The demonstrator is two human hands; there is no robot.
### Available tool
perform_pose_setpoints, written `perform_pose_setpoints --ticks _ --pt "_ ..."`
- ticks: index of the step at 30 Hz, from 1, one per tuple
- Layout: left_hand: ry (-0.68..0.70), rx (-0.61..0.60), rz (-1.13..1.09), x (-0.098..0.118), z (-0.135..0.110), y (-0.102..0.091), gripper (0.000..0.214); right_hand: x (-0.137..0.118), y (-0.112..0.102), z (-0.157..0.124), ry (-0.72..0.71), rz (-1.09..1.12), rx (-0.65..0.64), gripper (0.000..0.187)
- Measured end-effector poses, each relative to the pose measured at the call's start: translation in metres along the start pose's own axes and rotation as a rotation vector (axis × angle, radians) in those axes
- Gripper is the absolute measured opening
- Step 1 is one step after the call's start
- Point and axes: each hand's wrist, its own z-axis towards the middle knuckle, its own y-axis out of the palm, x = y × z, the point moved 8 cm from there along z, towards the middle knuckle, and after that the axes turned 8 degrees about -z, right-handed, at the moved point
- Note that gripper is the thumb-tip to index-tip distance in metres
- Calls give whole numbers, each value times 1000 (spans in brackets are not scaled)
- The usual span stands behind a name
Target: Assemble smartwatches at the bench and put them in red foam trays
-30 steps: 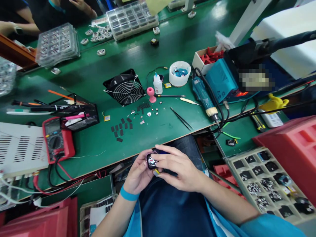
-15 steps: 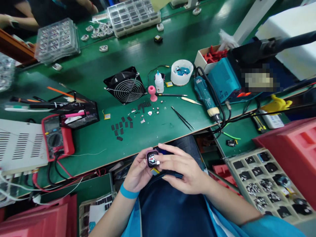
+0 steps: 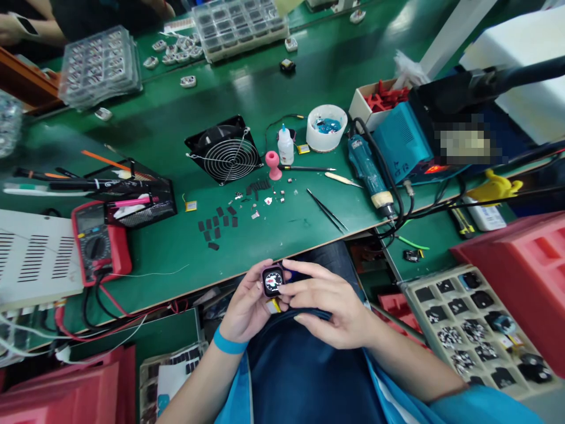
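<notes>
Over my lap, just in front of the green bench edge, my left hand is wrapped round a small square smartwatch body with a lit screen and a dark pink rim. A small yellow part hangs just under it. My right hand pinches the watch's right side with thumb and forefinger, its other fingers curled. A blue band circles my left wrist.
On the green bench lie black tweezers, small black pads, a fan, a pink stand, a glue bottle, a white cup, a red multimeter. A parts tray sits right. Another person's arm is far left.
Both hands have lifted the watch slightly and turned it so its screen faces up more. My right fingers shifted from covering the watch to pinching its right edge.
</notes>
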Motion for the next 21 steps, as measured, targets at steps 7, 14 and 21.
perform_pose_setpoints --ticks 7,14,21 --pt "5 -4 -9 -1 -1 2 33 0 9 -1 -5 -121 -102 19" --pt "24 20 14 -1 1 -1 35 -3 10 -4 -42 -31 -110 7" --pt "-38 -64 32 -6 1 7 46 13 -4 -5 91 -162 69 28"
